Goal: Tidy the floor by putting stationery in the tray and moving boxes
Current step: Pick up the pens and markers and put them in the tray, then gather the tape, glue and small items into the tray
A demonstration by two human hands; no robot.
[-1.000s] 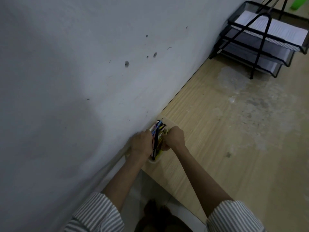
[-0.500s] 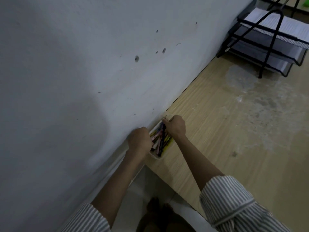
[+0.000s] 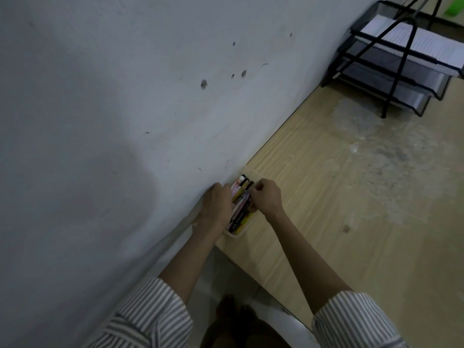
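- You had a pale wood-grain surface [image 3: 326, 197], scuffed whitish, against a marked white wall [image 3: 125, 121].
- The tray [image 3: 238, 233] sat at its near corner beside the wall, long axis along the wall.
- It was cream and shallow, packed with pens [image 3: 241, 207] lying lengthwise.
- Your left hand [image 3: 217, 207] lay along its wall side, grip hidden; your right hand [image 3: 266, 197] curled its fingers on the opposite rim.

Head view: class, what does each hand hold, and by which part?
The left hand grips the tray by its wall-side edge; the right hand pinches the pens mid-length.
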